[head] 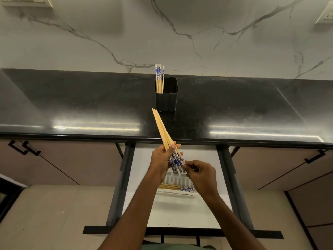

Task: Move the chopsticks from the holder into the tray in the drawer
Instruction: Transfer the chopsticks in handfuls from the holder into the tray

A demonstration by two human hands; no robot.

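A black square holder (pixel 166 98) stands on the dark countertop with several wooden chopsticks with blue-and-white tops (pixel 159 78) upright in its left side. My left hand (pixel 161 162) grips a bundle of chopsticks (pixel 162 130) above the open drawer, their bare tips slanting up and left over the counter edge. My right hand (pixel 199 173) pinches the patterned ends of that bundle. Below the hands, a white tray (pixel 175 193) lies in the drawer (pixel 180 210) with a few chopsticks (pixel 177 187) lying flat in it.
The black countertop (pixel 90 105) runs across the view, with a marble backsplash (pixel 162 33) behind it. Closed cabinet doors with black handles (pixel 25 148) flank the drawer. The drawer's dark front edge (pixel 182 230) is close to my body.
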